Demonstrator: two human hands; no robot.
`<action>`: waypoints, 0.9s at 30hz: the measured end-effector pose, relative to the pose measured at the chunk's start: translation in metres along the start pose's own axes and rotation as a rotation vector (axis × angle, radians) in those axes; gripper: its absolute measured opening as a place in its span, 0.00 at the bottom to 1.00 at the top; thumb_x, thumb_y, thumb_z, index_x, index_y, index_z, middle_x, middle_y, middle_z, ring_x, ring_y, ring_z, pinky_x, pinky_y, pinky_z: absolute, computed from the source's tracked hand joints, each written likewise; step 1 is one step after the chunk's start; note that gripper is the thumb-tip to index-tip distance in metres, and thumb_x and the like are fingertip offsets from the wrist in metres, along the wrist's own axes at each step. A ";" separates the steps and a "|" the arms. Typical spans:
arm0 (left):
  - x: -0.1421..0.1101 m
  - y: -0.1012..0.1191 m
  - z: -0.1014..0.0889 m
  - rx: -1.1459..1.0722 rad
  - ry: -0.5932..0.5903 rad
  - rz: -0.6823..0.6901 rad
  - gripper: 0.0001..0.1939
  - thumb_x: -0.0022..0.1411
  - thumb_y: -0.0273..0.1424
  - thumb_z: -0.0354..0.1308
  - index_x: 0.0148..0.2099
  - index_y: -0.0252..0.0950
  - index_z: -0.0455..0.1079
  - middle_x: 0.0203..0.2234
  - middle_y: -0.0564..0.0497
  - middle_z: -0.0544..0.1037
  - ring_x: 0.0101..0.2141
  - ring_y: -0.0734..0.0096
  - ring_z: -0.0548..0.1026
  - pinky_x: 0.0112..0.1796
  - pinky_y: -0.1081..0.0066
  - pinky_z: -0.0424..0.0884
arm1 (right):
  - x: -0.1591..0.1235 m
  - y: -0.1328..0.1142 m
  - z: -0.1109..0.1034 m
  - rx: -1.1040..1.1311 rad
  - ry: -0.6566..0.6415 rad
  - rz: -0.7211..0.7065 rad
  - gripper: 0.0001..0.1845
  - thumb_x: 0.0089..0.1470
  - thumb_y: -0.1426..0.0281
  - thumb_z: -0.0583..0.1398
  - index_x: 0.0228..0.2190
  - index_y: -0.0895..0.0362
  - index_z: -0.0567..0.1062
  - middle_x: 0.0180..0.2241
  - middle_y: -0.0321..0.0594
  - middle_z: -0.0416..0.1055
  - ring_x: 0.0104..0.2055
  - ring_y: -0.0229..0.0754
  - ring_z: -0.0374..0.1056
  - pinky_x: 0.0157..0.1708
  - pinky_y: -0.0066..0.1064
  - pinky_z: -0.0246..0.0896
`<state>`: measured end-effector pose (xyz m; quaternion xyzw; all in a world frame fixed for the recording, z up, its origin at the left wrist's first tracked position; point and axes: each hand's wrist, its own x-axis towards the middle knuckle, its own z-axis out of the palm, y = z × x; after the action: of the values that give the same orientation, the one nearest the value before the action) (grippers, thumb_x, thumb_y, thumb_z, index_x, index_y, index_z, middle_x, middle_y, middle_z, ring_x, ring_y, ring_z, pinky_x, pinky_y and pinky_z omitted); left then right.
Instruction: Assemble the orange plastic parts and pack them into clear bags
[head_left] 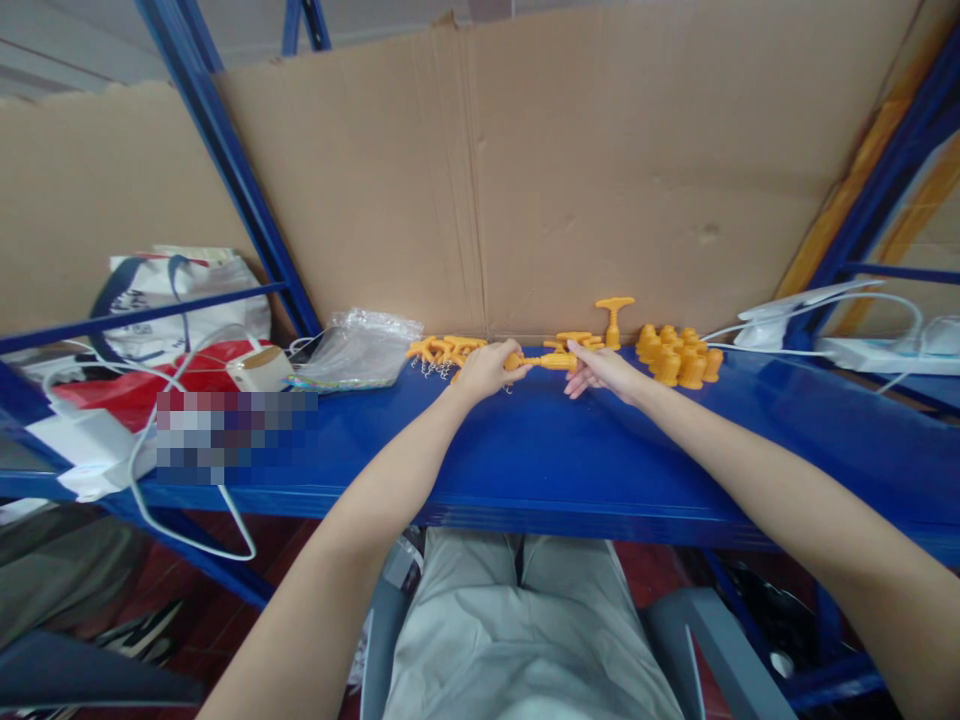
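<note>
Centrally, above a blue metal shelf [540, 455], a person's two bare hands meet at an orange plastic corkscrew part [555, 361], close to the cardboard backing [585, 180]. The left hand [484, 372] curls its thumb and fingers around the rounded end. The right hand [606, 371] is at the opposite end, thumb above and other fingers loosely extended below; whether it pinches firmly or only steadies the part, I cannot tell.

The part is probably light and stiff, with little give, and unlikely to break under ordinary finger pressure. Its surface looks smooth enough to slip or twist, so the thicker ends seem the best places to take hold; the slim middle offers less to grip. Any metal spiral would be better left unpinched, since its tip may prick or snag.

In looks, the part is bright yellow-orange, lying roughly level between the hands, broad at the ends and narrower between. Whether it is one moulding or two pieces joined is unclear, because fingers cover much of it.

Just beside the left hand lies a row of orange handles with thin metal spirals [444, 352]. Behind the right hand, an orange T-handled piece [613, 318] stands upright; to its right is a cluster of orange bell-shaped housings [679, 358], standing close together.
</note>
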<state>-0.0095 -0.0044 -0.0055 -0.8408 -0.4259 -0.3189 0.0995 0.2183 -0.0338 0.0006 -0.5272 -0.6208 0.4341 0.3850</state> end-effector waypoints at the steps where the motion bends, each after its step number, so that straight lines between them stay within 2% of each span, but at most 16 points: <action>1: 0.000 0.000 0.000 0.001 -0.002 -0.001 0.11 0.61 0.38 0.62 0.42 0.37 0.71 0.34 0.48 0.81 0.35 0.65 0.79 0.36 0.71 0.68 | -0.001 0.000 0.000 -0.007 0.004 0.008 0.32 0.59 0.41 0.51 0.23 0.56 0.71 0.19 0.47 0.75 0.21 0.41 0.74 0.19 0.28 0.61; 4: 0.000 0.000 0.000 0.002 -0.006 -0.001 0.11 0.61 0.38 0.62 0.42 0.37 0.71 0.34 0.49 0.81 0.35 0.65 0.78 0.35 0.71 0.68 | -0.002 -0.002 0.001 -0.024 0.020 0.029 0.34 0.60 0.41 0.50 0.21 0.56 0.71 0.19 0.46 0.75 0.20 0.39 0.73 0.17 0.26 0.58; 9: 0.000 0.000 0.000 0.008 -0.008 -0.011 0.12 0.61 0.40 0.61 0.43 0.37 0.71 0.32 0.49 0.81 0.34 0.65 0.78 0.34 0.71 0.67 | -0.004 -0.004 0.003 -0.019 0.031 0.030 0.35 0.58 0.39 0.49 0.23 0.56 0.72 0.18 0.46 0.75 0.19 0.40 0.73 0.16 0.27 0.59; 15: 0.000 -0.001 0.001 0.019 -0.019 -0.019 0.13 0.61 0.39 0.62 0.43 0.36 0.71 0.33 0.48 0.81 0.34 0.65 0.78 0.35 0.71 0.68 | -0.004 -0.004 0.002 -0.004 0.022 0.053 0.33 0.62 0.43 0.48 0.28 0.58 0.73 0.20 0.46 0.76 0.21 0.42 0.74 0.23 0.29 0.65; 17: 0.000 -0.002 0.001 0.021 -0.018 -0.024 0.13 0.61 0.39 0.62 0.43 0.36 0.71 0.33 0.48 0.81 0.34 0.65 0.78 0.36 0.71 0.68 | -0.004 -0.004 0.001 0.007 0.018 0.044 0.29 0.64 0.47 0.50 0.32 0.58 0.74 0.24 0.44 0.78 0.23 0.41 0.74 0.26 0.30 0.66; 21: -0.001 -0.002 -0.001 0.021 -0.022 -0.043 0.12 0.61 0.37 0.62 0.43 0.36 0.72 0.33 0.48 0.81 0.34 0.65 0.78 0.36 0.71 0.68 | -0.005 -0.004 0.000 0.057 0.000 -0.012 0.15 0.64 0.59 0.56 0.42 0.56 0.75 0.39 0.44 0.81 0.30 0.39 0.77 0.33 0.30 0.68; 23: -0.001 -0.002 -0.001 0.016 -0.021 -0.044 0.12 0.61 0.37 0.62 0.43 0.36 0.72 0.33 0.48 0.81 0.34 0.65 0.78 0.36 0.72 0.68 | -0.006 -0.003 0.000 0.067 -0.018 -0.025 0.13 0.63 0.62 0.58 0.45 0.55 0.76 0.43 0.45 0.80 0.33 0.39 0.77 0.34 0.30 0.68; 27: -0.001 -0.001 -0.001 0.016 -0.020 -0.046 0.13 0.61 0.37 0.62 0.44 0.36 0.72 0.34 0.47 0.82 0.34 0.65 0.78 0.36 0.71 0.68 | -0.005 -0.002 0.001 0.061 -0.018 -0.023 0.14 0.63 0.63 0.58 0.47 0.56 0.76 0.43 0.46 0.80 0.34 0.40 0.77 0.36 0.31 0.69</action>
<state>-0.0116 -0.0051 -0.0051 -0.8332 -0.4484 -0.3093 0.0946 0.2176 -0.0392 0.0018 -0.5043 -0.6167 0.4531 0.4001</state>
